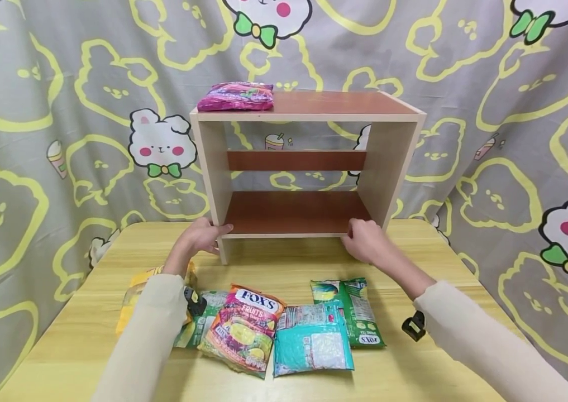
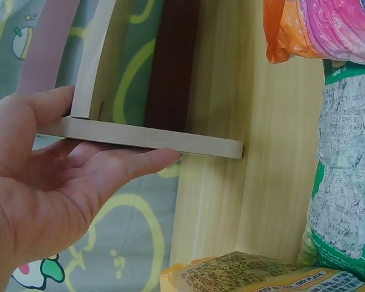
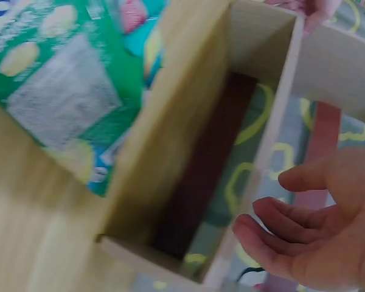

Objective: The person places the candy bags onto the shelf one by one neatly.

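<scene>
Fingers of left hand (image 1: 201, 237) clamped on left panel (image 1: 216, 167) of shelf unit (image 1: 296, 161), those of right hand (image 1: 365, 241) slightly parted at lower board (image 1: 294, 212), bags (image 1: 246, 332) nearest on desk (image 1: 284, 262), shelf unit standing behind, pink packet (image 1: 237, 97) atop, patterned cloth (image 1: 37, 139) beyond.

Head cam looks forward and down, shelf (image 1: 297, 160) upper-middle; both wrist cams sit way closer, sharing its lower part.

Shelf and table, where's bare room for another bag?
On the shelf, the top board is bare right of the pink bag, and the lower board between left hand and right hand. On the table, a strip lies free between the shelf and the turquoise bag. Crowded nearer you, where that bag and the orange bag each overlap a green bag.
</scene>
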Tool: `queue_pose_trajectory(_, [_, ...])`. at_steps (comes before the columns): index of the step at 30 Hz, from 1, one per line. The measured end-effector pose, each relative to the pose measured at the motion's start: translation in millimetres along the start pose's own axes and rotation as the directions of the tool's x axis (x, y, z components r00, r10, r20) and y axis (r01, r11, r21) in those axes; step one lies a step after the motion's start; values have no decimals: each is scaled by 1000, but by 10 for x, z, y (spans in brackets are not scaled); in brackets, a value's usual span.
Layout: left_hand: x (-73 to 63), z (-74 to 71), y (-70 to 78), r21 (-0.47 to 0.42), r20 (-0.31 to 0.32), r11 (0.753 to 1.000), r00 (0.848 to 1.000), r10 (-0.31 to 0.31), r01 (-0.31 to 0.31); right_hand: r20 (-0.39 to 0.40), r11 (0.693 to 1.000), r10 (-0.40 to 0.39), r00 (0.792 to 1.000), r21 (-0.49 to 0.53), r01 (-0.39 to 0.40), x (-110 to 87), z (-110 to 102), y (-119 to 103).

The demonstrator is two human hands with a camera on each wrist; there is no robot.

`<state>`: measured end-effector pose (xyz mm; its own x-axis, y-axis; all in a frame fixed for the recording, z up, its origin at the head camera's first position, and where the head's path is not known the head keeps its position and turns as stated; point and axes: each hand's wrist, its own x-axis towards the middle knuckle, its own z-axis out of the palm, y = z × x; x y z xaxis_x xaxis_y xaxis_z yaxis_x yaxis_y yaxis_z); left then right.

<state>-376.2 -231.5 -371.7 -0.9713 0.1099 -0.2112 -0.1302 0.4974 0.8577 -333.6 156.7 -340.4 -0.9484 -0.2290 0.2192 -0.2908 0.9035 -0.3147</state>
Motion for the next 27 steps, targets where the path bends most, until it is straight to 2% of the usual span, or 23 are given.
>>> queue_pose_trajectory(4, [3,4,-3,-2,3,1000,1000,-8,8,105,999,34,994,-10,-33,-45,106,141])
queue_pose_trajectory(7, [11,7,-6,-6,3,1000,1000,-15,15,224,997,75,972,-26,-71,-86,160,232])
queue_pose_trajectory(9, [14,9,-8,-6,7,1000,1000,-8,8,300,994,105,948,-41,-97,-117,185,290])
queue_pose_trajectory(12, [15,9,-5,-4,8,1000,1000,-6,6,405,985,170,899,-77,-152,-160,224,370])
queue_pose_trajectory(16, [13,4,-3,0,3,1000,1000,-11,11,478,973,230,848,-82,-217,-203,271,446])
queue_pose_trajectory(21, [15,-4,-7,1,3,1000,1000,-13,13,565,951,258,784,-7,-308,-244,315,482])
queue_pose_trajectory(27, [20,-3,0,6,5,1000,1000,-15,15,626,929,279,728,15,-369,-264,364,501])
